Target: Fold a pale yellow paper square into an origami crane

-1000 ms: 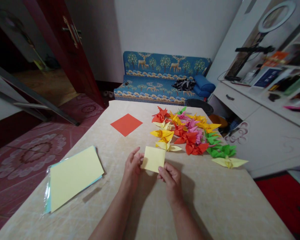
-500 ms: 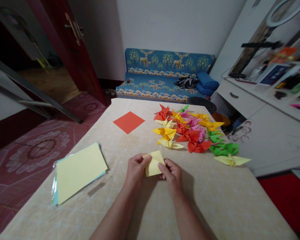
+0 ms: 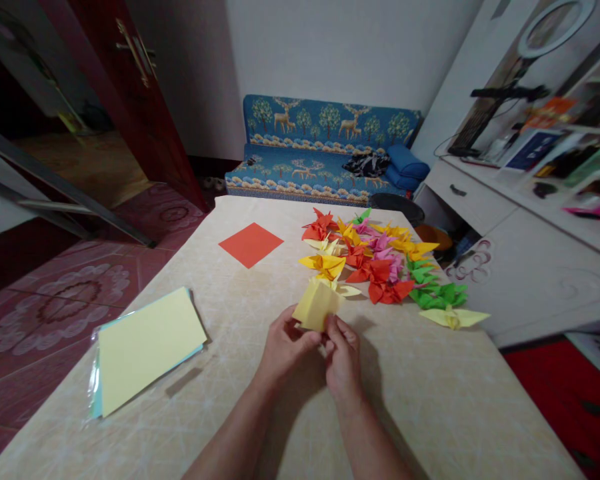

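Between my two hands, a folded piece of yellow origami paper (image 3: pixel 318 305) is raised above the table and tilted. My left hand (image 3: pixel 286 348) has its fingers closed on the lower left of the paper, partly behind it. The fingers of my right hand (image 3: pixel 342 350) pinch its lower right corner. Just beyond the paper lies a group of folded paper cranes (image 3: pixel 375 270) in red, orange, pink, green and yellow. A red paper square (image 3: pixel 251 245) lies flat to the far left of my hands.
A stack of paper sheets (image 3: pixel 153 350), pale yellow on top, lies in clear plastic on the left of the cloth-covered table (image 3: pixel 250 427). Behind the table stands a blue patterned sofa (image 3: pixel 300 170). A white cabinet (image 3: pixel 520 247) stands to the right.
The yellow paper has been lifted away from me and turned, and both hands now grip it at its lower edge. My view has shifted slightly to the right.
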Motion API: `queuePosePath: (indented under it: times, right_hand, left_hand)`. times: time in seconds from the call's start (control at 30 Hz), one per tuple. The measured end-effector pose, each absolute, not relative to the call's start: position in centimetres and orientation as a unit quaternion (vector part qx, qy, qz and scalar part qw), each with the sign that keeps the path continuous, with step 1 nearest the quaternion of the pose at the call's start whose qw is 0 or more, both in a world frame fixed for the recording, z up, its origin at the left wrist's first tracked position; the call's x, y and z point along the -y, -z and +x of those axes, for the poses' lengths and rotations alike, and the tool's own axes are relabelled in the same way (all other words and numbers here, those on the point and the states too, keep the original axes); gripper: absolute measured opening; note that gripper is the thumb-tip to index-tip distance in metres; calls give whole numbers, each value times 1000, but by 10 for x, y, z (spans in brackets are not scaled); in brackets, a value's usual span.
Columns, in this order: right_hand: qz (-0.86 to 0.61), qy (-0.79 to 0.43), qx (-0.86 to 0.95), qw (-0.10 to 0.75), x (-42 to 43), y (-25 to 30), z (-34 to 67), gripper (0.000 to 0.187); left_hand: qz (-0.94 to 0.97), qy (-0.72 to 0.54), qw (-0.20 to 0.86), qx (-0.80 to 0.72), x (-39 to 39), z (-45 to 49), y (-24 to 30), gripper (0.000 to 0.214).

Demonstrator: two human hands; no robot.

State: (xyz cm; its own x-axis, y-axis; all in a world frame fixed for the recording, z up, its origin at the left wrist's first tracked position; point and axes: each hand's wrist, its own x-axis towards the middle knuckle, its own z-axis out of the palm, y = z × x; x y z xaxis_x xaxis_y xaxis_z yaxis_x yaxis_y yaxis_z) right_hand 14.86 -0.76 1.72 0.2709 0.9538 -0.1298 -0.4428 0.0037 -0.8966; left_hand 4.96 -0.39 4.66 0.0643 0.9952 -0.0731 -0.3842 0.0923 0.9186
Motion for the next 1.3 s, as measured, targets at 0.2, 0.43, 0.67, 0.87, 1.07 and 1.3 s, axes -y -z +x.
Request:
queuePosePath:
  times: [0.2, 0.43, 0.67, 0.87, 1.07, 1.3]
  right_hand:
    - [-504, -486, 397, 593, 11, -18, 146, 19]
    - [-511, -490, 371, 601, 14, -20, 137, 24]
    - [-526, -447, 290, 663, 16, -4, 138, 29]
    - [-549, -446, 284, 648, 16, -3, 138, 46]
    - [-555, -459, 322, 615, 14, -12, 141, 48]
    - [-551, -421, 291, 660, 2, -10, 165, 39]
  left_hand:
    - [398, -574, 542, -467, 2, 44, -37, 25]
    - [356, -545, 639, -411, 5, 51, -33, 27]
    - [355, -559, 613, -431, 13, 65, -30, 27]
    - [413, -550, 571, -447, 13, 62, -26, 17]
    - [399, -544, 561, -480, 11, 57, -31, 20]
    - [403, -499, 547, -537, 2, 44, -30, 30]
